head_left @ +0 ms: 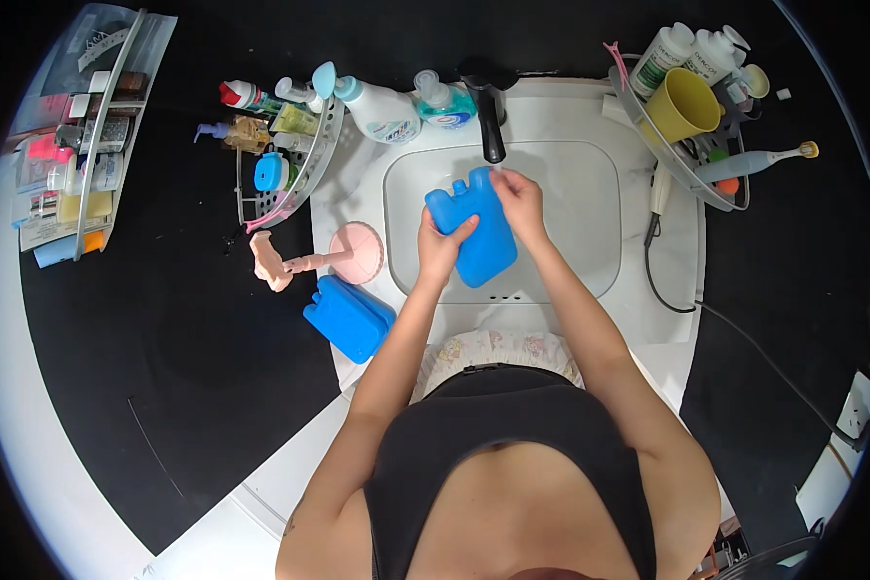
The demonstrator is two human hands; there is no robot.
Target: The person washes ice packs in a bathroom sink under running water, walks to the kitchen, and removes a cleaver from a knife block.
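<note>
A blue plastic ice pack (488,242), with a small capped neck between two raised corners, is held tilted over the white sink. My left hand (442,244) grips its left side, thumb across the front face. At its upper right corner is my right hand (519,205), fingers bent and pressed against the edge; the fingertips are partly hidden. Just above these fingers ends the spout of the black faucet (493,135). A second blue ice pack (348,319) lies on the counter to the left, beside my left forearm.
A pink stand (358,253) is left of the sink (590,232). Behind it are a white spray bottle (385,114) and a green soap bottle (447,104). Corner racks hold toiletries, a yellow cup (683,104) and an electric toothbrush (759,164). A dark cable (652,275) hangs over the right counter.
</note>
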